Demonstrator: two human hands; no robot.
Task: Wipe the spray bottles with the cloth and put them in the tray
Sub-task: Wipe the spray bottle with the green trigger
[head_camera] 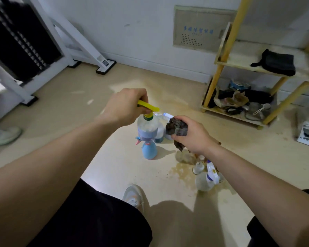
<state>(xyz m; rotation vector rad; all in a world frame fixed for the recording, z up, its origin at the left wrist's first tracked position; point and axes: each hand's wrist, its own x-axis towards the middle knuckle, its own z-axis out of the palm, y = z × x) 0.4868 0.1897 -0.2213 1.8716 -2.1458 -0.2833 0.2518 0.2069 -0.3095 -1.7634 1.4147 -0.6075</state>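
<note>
The bottle [147, 125], clear with a yellow spray head, hangs upright above the floor [78, 107] at mid-scene. The left hand [127, 106] grasps it by the spray head. Just right of it, the right hand [193, 134] clutches a bunched dark cloth [176, 128]. A blue bottle [149, 151] stands below on the floor, and a white-topped bottle [204, 182] sits nearer, to the right. A wooden shelf [227, 41] stands far right.

A wooden shelf rack [234, 32] was set against the far right wall, with a dark folded item [276, 63] laid on its upper shelf and clutter [239, 100] piled below. A vented wall panel [202, 27] was mounted beside it. A white frame [86, 47] was propped at far left. A brownish stain [182, 172] was spread over the floor [61, 104].
</note>
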